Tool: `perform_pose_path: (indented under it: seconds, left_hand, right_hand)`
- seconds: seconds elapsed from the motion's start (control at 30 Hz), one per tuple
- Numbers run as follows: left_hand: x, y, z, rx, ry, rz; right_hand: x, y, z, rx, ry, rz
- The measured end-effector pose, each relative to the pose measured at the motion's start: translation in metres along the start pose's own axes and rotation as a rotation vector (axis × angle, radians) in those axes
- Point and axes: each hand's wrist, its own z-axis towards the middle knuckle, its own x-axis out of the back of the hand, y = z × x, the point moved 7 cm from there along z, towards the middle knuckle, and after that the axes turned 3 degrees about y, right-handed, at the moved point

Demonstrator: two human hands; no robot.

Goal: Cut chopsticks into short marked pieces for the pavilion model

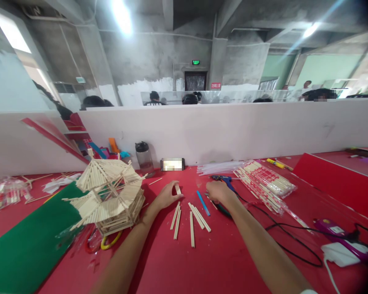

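Note:
My left hand (169, 195) pinches a short, flat piece of light wood (178, 190), seemingly small sticks side by side, between thumb and finger. Over on the right, my right hand (220, 192) has its fingers curled downward; what they grip is hidden. A dark green curved tool handle (224, 210) shows just below that palm. Right behind the hand lies a blue glue gun (228, 182). Between the hands are a blue strip (203, 203) and several cut wooden sticks (192, 229). Left of my left arm stands a pavilion-like model (115, 192) built from sticks, with tiered roofs.
Packs of sticks (266, 183) and clear glue sticks (222, 167) lie back right. Black cable (282, 224) loops to a white power strip (345, 251). A bottle (144, 157) and phone (172, 164) stand by the white partition (233, 130). A green board (27, 241) lies left.

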Motion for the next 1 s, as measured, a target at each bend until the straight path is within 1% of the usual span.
perform_pose_path:
  seconds: [0.13, 0.37, 0.5, 0.77, 1.0]
  left_hand:
    - [0.000, -0.004, -0.001, -0.003, -0.001, 0.028]
    - [-0.002, -0.003, -0.001, -0.016, -0.046, 0.042]
    - [-0.001, -0.002, -0.001, -0.028, -0.044, 0.041]
    - [-0.003, 0.000, -0.003, -0.066, -0.054, 0.073]
    - [-0.003, 0.003, -0.003, -0.089, -0.062, 0.095]
  right_hand:
    - [0.000, 0.003, -0.002, 0.013, -0.019, 0.007]
    - [-0.003, -0.009, -0.001, 0.026, -0.047, -0.002]
    - [-0.005, -0.013, -0.001, 0.043, -0.078, 0.001]
    - [-0.003, -0.009, -0.001, 0.017, -0.043, -0.013]
    - [-0.009, -0.015, 0.001, 0.012, -0.016, -0.017]
